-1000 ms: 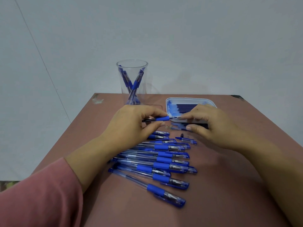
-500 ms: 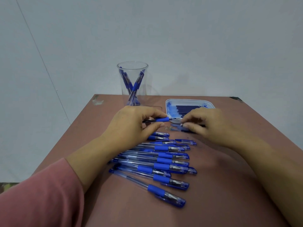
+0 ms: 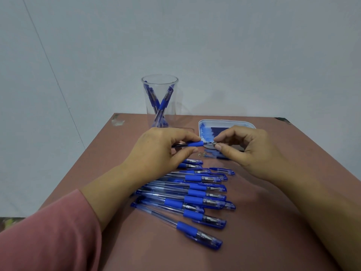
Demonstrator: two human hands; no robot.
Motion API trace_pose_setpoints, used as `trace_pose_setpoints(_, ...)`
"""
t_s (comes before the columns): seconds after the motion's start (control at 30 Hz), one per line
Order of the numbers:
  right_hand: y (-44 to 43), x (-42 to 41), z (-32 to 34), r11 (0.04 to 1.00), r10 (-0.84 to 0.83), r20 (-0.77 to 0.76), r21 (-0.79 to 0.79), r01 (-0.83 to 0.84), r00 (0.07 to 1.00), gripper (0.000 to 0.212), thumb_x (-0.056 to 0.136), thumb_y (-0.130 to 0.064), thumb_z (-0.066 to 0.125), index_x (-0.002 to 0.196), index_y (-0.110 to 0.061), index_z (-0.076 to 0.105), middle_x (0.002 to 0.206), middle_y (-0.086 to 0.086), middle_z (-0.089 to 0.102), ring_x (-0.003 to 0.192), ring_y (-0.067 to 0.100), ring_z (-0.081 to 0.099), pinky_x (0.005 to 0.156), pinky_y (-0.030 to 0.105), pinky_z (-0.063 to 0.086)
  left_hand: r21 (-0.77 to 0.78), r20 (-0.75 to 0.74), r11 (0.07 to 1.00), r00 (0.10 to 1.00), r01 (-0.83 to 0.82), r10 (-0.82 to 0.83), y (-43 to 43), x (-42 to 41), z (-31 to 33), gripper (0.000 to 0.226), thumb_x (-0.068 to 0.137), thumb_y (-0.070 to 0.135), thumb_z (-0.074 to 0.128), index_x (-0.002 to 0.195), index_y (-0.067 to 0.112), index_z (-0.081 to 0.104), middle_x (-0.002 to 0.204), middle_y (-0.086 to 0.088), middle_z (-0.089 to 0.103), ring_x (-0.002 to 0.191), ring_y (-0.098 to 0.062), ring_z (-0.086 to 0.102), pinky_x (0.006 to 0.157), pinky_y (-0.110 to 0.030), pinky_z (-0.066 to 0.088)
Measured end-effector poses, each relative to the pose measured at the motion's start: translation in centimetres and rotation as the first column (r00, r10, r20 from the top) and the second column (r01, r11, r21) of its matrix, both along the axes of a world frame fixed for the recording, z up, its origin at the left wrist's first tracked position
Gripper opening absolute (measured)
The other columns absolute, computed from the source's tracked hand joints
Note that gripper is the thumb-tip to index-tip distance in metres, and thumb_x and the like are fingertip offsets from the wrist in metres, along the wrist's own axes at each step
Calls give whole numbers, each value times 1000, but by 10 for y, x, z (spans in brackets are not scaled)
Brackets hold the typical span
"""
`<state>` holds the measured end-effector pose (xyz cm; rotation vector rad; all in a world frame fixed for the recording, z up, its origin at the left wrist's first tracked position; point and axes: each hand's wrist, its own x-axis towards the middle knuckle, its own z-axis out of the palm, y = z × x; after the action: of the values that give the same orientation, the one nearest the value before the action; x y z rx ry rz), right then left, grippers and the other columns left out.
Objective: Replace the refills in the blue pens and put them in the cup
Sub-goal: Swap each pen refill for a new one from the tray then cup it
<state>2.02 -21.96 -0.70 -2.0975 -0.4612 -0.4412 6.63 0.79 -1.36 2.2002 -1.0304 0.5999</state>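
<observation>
Left hand (image 3: 156,153): thumb and forefinger curled, pinching blue pen (image 3: 195,144) at its grip, above table (image 3: 273,222).
Clear cup (image 3: 172,106), far edge: a few pens inside.
Loose pens (image 3: 195,198): row below the hands.
Refill tray (image 3: 224,122): behind.
Right hand (image 3: 250,151): fingertips pinching the pen's tip end, possibly the refill.

Left arm: one long sleeve (image 3: 45,237), dusty pink, plain matte cloth, soft folds, its edge ending partway along the left forearm (image 3: 109,190). Right forearm (image 3: 316,202): bare to the frame edge. Left grip (image 3: 156,153) and right grip (image 3: 248,151): bare, nails cut short where visible.
</observation>
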Motion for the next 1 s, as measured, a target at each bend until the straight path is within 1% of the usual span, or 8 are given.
trace_pose_setpoints(0.07,1,0,0,1000,-4,-3,8,4,1000,17,80,-18,72,86,-33,68,84,-10,69,77,5,64,72,16,51,-1,2,1000,1000,-2,2,0,0,0,24,85,33,73,109,32,72,93,20,72,81,2,66,70,-23,57)
trace_pose_setpoints(0.23,-5,0,3,998,-58,25,-4,58,998,19,82,-10,72,87,-28,69,84,-12,69,78,4,65,74,13,47,-8,-9,1000,1000,-2,1,1,0,0,24,85,33,72,109,33,72,93,20,72,82,2,66,70,-22,57)
trace_pose_setpoints(0.37,-2,-3,4,999,-37,25,6,37,999,19,82,-10,73,89,-27,69,86,-11,70,81,5,65,75,14,49,5,-3,1000,1000,-2,2,0,0,-1,24,85,33,73,109,33,72,94,21,72,83,2,65,70,-21,56)
trace_pose_setpoints(0.5,3,-3,2,999,-30,14,-16,30,999,21,80,-12,74,89,-30,69,83,-13,68,79,4,65,76,18,52,2,2,1000,1000,13,-13,0,-1,-2,23,85,32,74,108,33,72,93,21,71,81,1,66,69,-21,55)
trace_pose_setpoints(0.57,4,-3,2,999,-32,13,3,32,999,18,79,-15,75,88,-29,69,81,-11,68,77,5,64,74,19,53,0,6,1000,1000,15,-15,-1,-1,-2,23,85,36,70,108,34,72,92,21,71,80,1,66,68,-23,56)
trace_pose_setpoints(0.67,3,-2,3,999,-43,26,24,42,999,13,77,-25,73,88,-30,69,79,-7,69,76,3,63,72,14,49,-2,3,1000,1000,12,-12,0,0,-1,24,85,38,69,109,34,72,91,20,72,79,1,66,68,-26,57)
trace_pose_setpoints(0.83,-6,-1,5,998,-67,49,-15,68,997,18,80,-15,73,89,-30,68,82,-13,69,79,3,64,75,11,47,-20,3,1000,1000,1,-1,0,0,-2,25,85,34,73,109,32,72,92,20,72,80,2,66,70,-25,58)
trace_pose_setpoints(1.0,1,-3,3,999,-13,16,-29,13,1000,14,74,-37,68,88,-35,67,87,-13,69,82,4,65,76,14,50,-18,5,999,1000,31,-31,-1,-2,-2,24,85,35,70,109,30,72,93,19,72,80,2,66,69,-27,58)
